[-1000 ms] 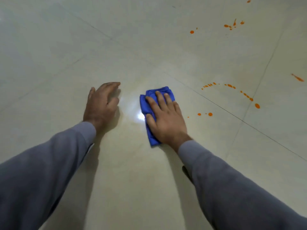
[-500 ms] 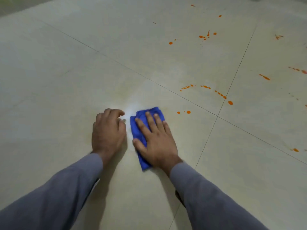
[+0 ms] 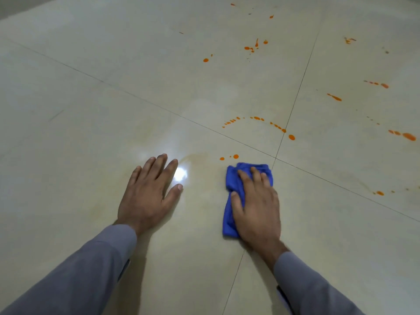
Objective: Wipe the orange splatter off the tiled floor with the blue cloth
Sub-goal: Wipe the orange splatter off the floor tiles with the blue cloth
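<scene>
Blue cloth point(image 3: 235, 185) now right of earlier spot, right hand point(image 3: 256, 205) pressing it, left hand point(image 3: 148, 196) splayed flat

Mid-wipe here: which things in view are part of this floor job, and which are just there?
Job:
blue cloth under right hand
orange splatter
tiled floor

Just there:
left hand, flat on the floor, holding nothing
light glare

Long grey sleeves point(image 3: 75, 280) to wrists; dark cuff edge, possibly lining; bare hands.

floor point(image 3: 204, 92): glossy smooth tile; cloth point(image 3: 229, 201): soft matt fabric
</scene>
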